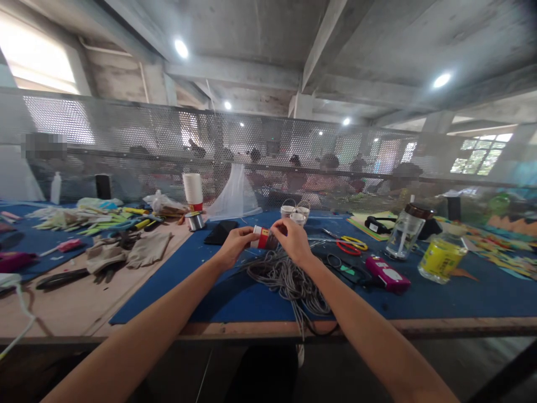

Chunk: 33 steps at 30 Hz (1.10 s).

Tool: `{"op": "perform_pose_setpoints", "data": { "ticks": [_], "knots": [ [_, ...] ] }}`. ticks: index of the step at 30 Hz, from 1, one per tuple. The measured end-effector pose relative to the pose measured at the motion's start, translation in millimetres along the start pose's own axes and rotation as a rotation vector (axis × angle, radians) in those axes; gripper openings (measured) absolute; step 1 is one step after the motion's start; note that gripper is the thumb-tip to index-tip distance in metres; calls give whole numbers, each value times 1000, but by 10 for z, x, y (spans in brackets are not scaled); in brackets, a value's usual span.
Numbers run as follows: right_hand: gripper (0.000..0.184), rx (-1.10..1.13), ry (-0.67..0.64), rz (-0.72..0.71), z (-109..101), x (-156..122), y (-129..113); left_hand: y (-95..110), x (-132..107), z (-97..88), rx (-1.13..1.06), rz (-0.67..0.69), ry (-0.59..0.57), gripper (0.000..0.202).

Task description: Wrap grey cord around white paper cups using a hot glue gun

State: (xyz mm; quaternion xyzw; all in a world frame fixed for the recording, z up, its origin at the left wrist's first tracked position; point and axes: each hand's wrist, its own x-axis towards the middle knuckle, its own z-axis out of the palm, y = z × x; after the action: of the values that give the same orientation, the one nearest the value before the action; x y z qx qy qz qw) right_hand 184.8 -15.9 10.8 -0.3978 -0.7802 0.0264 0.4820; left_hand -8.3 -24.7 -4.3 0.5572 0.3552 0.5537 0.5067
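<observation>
My left hand [231, 246] is closed around the white rim end of a small red and white paper cup [263, 238], which lies on its side in the air above the table. My right hand [292, 239] is at the cup's other end, thumb and fingers pinched together. What they pinch is hidden; a greyish band shows on the cup there. Below both hands lies a loose tangle of grey cord [289, 280], with strands hanging over the table's front edge. Just beyond my right hand stand three white cups [297, 214] grouped together with thin wire loops.
Scissors [350, 245], a magenta tool [386, 274], a glass bottle [405, 232] and a yellow-labelled bottle [441, 258] stand or lie to the right. Leftward are a wire spool [195, 221], stacked cups [193, 190], gloves [147, 249] and pliers. A perforated screen [268, 145] runs behind.
</observation>
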Motion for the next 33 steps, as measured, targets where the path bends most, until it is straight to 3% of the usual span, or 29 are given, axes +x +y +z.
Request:
{"op": "perform_pose_setpoints", "data": {
  "ticks": [33],
  "knots": [
    [16, 62, -39, 76, 13, 5, 70, 30, -30, 10, 57, 11, -64, 23]
  ]
}}
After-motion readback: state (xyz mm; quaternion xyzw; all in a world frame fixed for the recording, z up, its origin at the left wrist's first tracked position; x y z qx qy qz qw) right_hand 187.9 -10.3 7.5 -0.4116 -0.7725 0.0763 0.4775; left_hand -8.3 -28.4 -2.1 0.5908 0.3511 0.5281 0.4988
